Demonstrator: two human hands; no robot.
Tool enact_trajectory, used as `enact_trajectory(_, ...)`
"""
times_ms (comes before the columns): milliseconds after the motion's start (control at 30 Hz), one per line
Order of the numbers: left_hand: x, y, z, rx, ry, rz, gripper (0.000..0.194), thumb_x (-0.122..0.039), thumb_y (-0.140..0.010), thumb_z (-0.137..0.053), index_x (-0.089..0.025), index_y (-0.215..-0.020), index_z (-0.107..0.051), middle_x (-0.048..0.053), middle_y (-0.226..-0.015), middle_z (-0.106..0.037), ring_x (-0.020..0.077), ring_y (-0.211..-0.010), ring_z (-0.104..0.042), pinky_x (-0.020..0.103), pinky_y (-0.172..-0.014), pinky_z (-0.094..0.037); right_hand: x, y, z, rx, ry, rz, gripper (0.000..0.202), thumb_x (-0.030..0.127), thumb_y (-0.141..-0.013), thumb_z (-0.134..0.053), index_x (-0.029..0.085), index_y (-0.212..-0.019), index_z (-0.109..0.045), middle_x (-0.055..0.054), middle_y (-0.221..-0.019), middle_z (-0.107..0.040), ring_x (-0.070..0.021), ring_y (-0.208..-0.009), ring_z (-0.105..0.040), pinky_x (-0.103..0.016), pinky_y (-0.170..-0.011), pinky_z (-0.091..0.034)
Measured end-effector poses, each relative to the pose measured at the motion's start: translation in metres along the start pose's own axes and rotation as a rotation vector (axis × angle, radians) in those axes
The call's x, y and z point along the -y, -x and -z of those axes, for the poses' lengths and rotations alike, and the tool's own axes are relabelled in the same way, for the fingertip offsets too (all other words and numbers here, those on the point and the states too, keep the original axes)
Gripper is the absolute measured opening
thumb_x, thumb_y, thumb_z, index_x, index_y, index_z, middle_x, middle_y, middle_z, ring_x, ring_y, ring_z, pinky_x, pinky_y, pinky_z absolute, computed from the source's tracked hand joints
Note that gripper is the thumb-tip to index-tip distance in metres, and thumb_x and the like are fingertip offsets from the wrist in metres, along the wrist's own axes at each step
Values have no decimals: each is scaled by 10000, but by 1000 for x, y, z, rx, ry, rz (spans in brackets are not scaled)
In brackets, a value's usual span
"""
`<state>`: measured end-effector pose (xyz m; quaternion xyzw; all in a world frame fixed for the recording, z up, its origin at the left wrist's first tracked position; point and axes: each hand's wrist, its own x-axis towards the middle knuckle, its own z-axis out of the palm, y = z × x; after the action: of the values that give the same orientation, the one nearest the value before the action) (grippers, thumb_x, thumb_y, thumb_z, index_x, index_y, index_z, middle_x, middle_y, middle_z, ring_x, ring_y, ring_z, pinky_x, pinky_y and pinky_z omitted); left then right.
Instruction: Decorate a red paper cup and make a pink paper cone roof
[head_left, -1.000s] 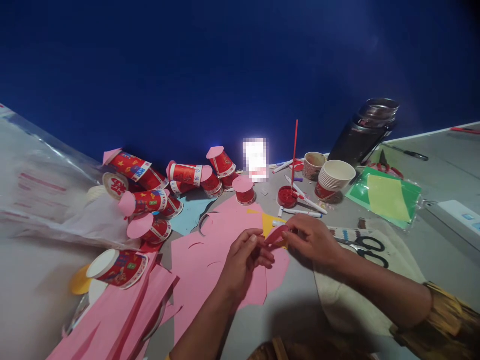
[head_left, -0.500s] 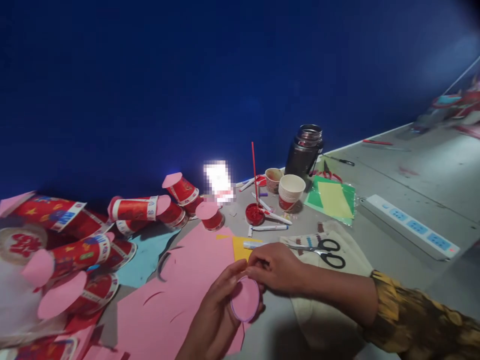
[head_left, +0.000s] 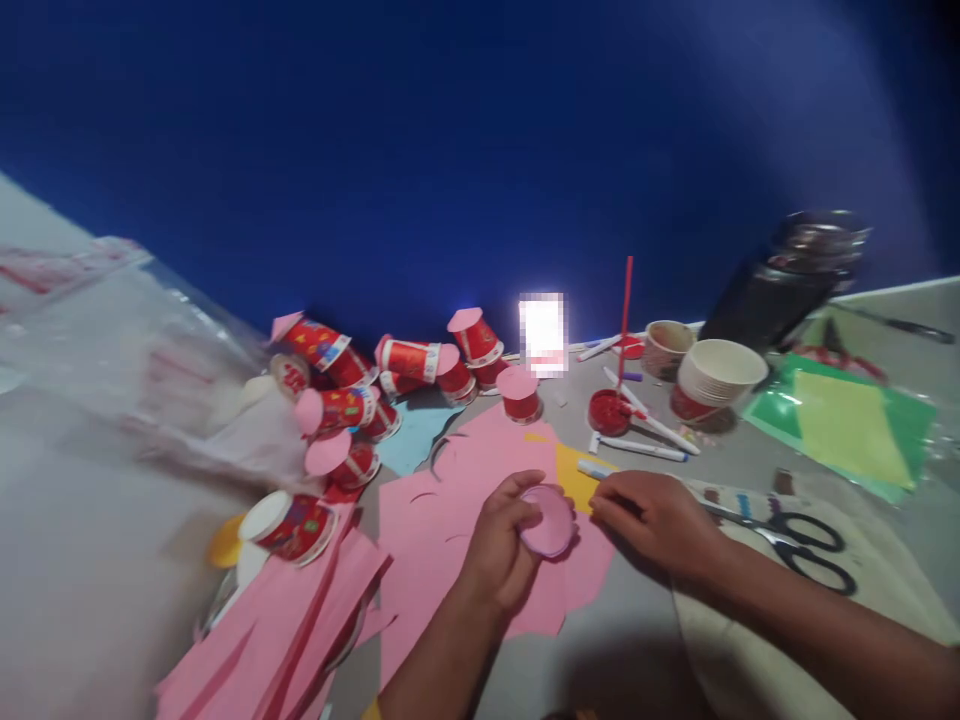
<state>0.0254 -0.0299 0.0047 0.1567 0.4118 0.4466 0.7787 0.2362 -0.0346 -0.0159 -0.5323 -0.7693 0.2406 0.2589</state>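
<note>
My left hand (head_left: 506, 545) grips a pink paper disc (head_left: 551, 525) with a purple outline, thumb on its face and fingers behind the edge. My right hand (head_left: 652, 515) is apart from the disc, its fingers curled together; whether anything is between them is hidden. Just beyond its knuckles a white capped stick (head_left: 592, 469) lies on yellow paper (head_left: 571, 490). Under both hands spreads a pink paper sheet (head_left: 427, 560) with curved cuts. Black-handled scissors (head_left: 806, 530) rest on a cream cloth (head_left: 862, 610) beside my right forearm.
Several red paper cups with pink discs (head_left: 520, 405) stand or lie at the left and back. Markers (head_left: 645, 450), a red pot (head_left: 609, 413) with a red stick, stacked cups (head_left: 720, 375) and a dark flask (head_left: 787, 280) stand near the blue wall. Pink scraps (head_left: 322, 640) lie front left.
My right hand has come away from the disc to the right. The disc stays in my left hand, now tilted. The view has turned left, bringing clear plastic into sight.
</note>
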Motion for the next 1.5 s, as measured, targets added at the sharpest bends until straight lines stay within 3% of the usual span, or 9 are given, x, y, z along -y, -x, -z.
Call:
enact_trajectory(100, 1, -2, 5, 70, 84, 147, 466, -23, -623, -600, -157, -1070, -593, 105, -941, -737, 298, -882, -756, 482, -780, -603, -4, 2, 0, 29, -4, 15, 341, 410, -1014, -509, 225, -807, -707, -23, -756, -724, -196, -705, -640, -304, -668, -408)
enact_trajectory(200, -1, -2, 7, 85, 93, 168, 518, -7, -582, -586, -155, -1079, -588, 108, -931, -733, 308, -885, -761, 493, -791, -601, -8, 3, -1, 31, -3, 33, 338, 426, -1015, -520, 232, -821, -716, -18, -752, -728, -192, -696, -652, -303, -663, -432)
enact_trajectory(400, 0, -1, 4, 43, 70, 37, 535, -10, -537, -583, -156, -1052, -590, 98, -924, -738, 301, -892, -758, 510, -826, -587, -10, 5, -4, -10, -3, 129, 309, 411, -1018, -531, 235, -854, -725, -14, -763, -740, -180, -680, -675, -301, -662, -462)
enact_trajectory(700, 2, -2, 2, -59, -78, -168, 493, -79, -541, -572, -155, -1028, -597, 103, -890, -763, 246, -853, -740, 356, -784, -537, -7, 5, -2, 8, 21, 230, 333, 392, -1038, -500, 233, -846, -721, -22, -754, -744, -182, -666, -686, -298, -643, -462)
enact_trajectory(967, -3, 3, 1, -213, -402, -423, 324, -129, -685, -604, -197, -998, -652, 89, -1146, -710, 198, -1064, -647, 229, -715, -465, -8, 6, -3, 41, 55, 235, 348, 379, -1052, -479, 228, -850, -719, -26, -771, -741, -183, -687, -678, -302, -656, -443)
enact_trajectory(1100, -3, 0, 6, -211, -598, -432, 340, -152, -742, -567, -211, -1070, -636, 95, -1152, -700, 221, -1033, -663, 289, -737, -496, -4, 4, -2, 55, 89, 242, 362, 371, -1052, -482, 212, -811, -700, -30, -735, -724, -186, -676, -654, -305, -642, -408)
enact_trajectory(1233, -2, -3, 12, -219, -854, -502, 413, -93, -684, -628, -205, -1080, -665, 99, -1181, -679, 266, -1148, -607, 432, -1053, -428, -1, 1, -2, 39, 75, 237, 323, 353, -1039, -513, 205, -828, -708, -34, -762, -743, -185, -707, -663, -299, -666, -401)
enact_trajectory(1400, -2, -3, 16, -168, -1073, -563, 422, -117, -701, -648, -208, -1109, -700, 119, -1202, -676, 328, -1179, -564, 505, -1085, -376, 3, -1, 0, 43, 99, 194, 269, 314, -1011, -550, 204, -839, -726, -36, -777, -758, -173, -709, -664, -289, -663, -378)
enact_trajectory(1500, -5, -3, 15, -161, -1221, -549, 301, -139, -740, -618, -220, -1013, -719, 113, -1084, -718, 329, -1068, -614, 477, -983, -432, 6, -5, 7, 55, 168, 122, 228, 280, -990, -574, 202, -846, -732, -37, -801, -765, -173, -735, -669, -286, -666, -360)
